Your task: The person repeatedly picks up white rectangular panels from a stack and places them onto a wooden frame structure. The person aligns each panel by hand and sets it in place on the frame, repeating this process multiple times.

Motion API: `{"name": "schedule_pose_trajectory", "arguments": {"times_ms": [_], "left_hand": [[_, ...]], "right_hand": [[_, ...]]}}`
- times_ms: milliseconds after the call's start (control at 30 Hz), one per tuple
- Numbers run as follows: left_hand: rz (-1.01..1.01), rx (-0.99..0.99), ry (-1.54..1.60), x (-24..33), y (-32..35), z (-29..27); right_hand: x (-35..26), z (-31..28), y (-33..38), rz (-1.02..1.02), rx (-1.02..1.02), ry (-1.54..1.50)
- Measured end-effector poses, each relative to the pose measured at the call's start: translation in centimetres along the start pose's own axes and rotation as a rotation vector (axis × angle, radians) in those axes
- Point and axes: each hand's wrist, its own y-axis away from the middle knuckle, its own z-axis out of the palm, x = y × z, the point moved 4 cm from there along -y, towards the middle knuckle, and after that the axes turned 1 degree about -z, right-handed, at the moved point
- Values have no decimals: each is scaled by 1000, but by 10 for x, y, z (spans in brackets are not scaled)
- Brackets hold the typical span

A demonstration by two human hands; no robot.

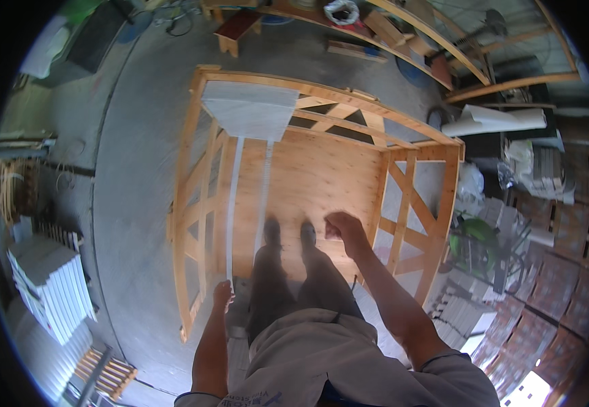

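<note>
I stand inside a wooden crate (pixel 452 203) with slatted, cross-braced sides and a plywood floor (pixel 321 169). My left hand (pixel 223 296) is closed at the near end of a long pale strip (pixel 235 203), by the crate's left side. That strip runs away from me to a grey, streaked slab or block (pixel 250 105) in the far left corner. A second, ribbed-looking strip (pixel 266 176) lies to its right. Over the floor, right of my shoes, my right hand (pixel 343 229) is curled closed and somewhat blurred. Whatever its fingers hold is hidden.
Stacked pale panels (pixel 53 292) stand at the left, near a wooden pallet (pixel 108 373). Wooden frames and a small brown bench (pixel 237 28) are beyond the crate. On the right are a white roll (pixel 495 121), a green machine part (pixel 474 237) and wrapped stacks (pixel 556 288).
</note>
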Motion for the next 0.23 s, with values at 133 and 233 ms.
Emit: {"name": "schedule_pose_trajectory", "arguments": {"times_ms": [133, 233], "left_hand": [[-39, 29, 185, -43, 38, -2], [-70, 58, 276, -97, 40, 23]], "right_hand": [[-158, 110, 82, -192, -578, -86], [-235, 142, 170, -402, -964, -15]]}}
